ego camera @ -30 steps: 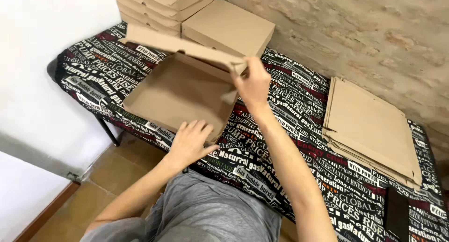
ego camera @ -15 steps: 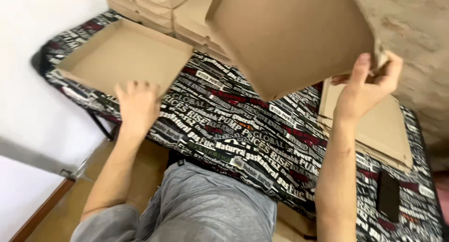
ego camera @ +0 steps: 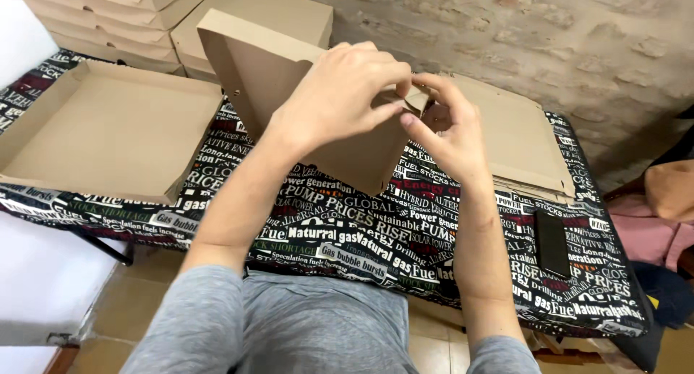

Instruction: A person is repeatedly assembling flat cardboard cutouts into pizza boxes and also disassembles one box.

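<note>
Both hands up over the table (ego camera: 347, 229), left hand (ego camera: 340, 96) and right hand (ego camera: 448, 132) with fingers pinched shut on one cardboard sheet (ego camera: 267, 70), folding its flap

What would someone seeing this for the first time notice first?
Both hands meet at the middle of the view: the left hand and the right hand pinch a corner of a flat cardboard sheet held up over the table. Under them lies a black cloth covered in printed words. An open cardboard tray sits at the left, and flat cardboard blanks lie at the right.
</note>
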